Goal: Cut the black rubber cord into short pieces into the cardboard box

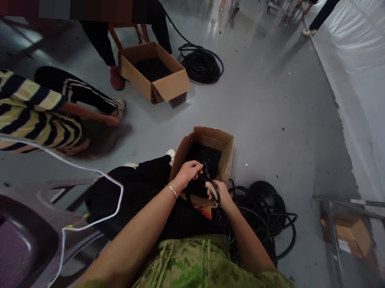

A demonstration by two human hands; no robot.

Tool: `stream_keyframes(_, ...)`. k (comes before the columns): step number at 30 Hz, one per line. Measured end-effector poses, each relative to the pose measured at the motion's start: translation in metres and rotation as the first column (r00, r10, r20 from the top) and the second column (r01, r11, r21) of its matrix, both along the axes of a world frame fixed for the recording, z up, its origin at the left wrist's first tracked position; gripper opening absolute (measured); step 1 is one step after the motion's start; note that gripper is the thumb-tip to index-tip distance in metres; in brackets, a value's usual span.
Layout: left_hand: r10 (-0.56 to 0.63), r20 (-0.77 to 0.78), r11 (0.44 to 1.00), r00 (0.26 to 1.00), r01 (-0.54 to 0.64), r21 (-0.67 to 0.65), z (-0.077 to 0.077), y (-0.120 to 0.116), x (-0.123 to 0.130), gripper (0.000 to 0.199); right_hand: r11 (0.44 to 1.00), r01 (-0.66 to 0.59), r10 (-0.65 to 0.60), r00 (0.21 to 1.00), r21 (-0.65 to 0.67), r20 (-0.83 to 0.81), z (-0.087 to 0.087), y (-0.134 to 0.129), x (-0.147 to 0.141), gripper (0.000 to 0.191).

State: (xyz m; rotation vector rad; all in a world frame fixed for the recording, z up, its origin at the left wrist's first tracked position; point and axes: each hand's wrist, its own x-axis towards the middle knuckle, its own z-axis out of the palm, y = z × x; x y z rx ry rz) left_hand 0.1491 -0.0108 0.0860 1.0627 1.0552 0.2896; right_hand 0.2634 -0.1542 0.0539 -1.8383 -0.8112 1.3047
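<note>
My right hand [218, 192] is closed round the black handles of a pair of scissors [214, 189], whose blades point away from me toward my left fingertips. My left hand [189, 171], with a bracelet at the wrist, pinches what looks like the end of a black hose [188, 196]; the hose's end is too small and dark to make out. Both hands are over an open cardboard box [224, 157] between my legs. Short black pieces [208, 156] lie inside it. A loose coil of black hose [267, 205] rests on the floor beside my right forearm.
Ahead, another open cardboard box [171, 85] of black pieces stands near a second hose coil [202, 66]. A co-worker in a striped shirt [28, 112] sits at left. A plastic chair [43, 230] and white cable [120, 200] are close left; a metal frame [333, 231] stands right.
</note>
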Motion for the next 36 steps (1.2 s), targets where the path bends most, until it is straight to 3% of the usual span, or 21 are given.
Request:
stream_keyframes(4, 0.0, 0.031, 1.0, 1.0, 0.0, 0.003, 0.002, 0.0, 0.0, 0.016, 1.0, -0.014, 0.017, 0.993, 0.026, -0.119, -0.007, -0.002, 0.005, 0.05)
stream_keyframes(14, -0.064, 0.037, 0.997, 0.997, 0.063, 0.037, -0.003, -0.002, 0.001, 0.017, 0.998, -0.062, 0.064, 0.996, 0.034, -0.059, -0.01, 0.006, 0.012, 0.045)
stream_keyframes(21, -0.151, 0.044, 0.988, 0.988, 0.149, 0.049, -0.007, -0.003, 0.001, 0.02, 0.999, 0.004, -0.001, 0.996, 0.034, -0.086, -0.007, 0.003, 0.009, 0.047)
stream_keyframes(29, -0.141, 0.003, 0.99, 0.99, 0.141, 0.018, -0.006, -0.001, 0.0, 0.019, 1.0, 0.003, -0.002, 0.998, -0.01, 0.06, -0.005, -0.004, 0.004, 0.047)
stream_keyframes(36, -0.075, -0.102, 0.997, 0.992, 0.07, -0.045, -0.012, 0.0, 0.0, 0.024, 0.998, 0.053, -0.048, 0.992, -0.045, 0.113, -0.02, -0.015, -0.008, 0.047)
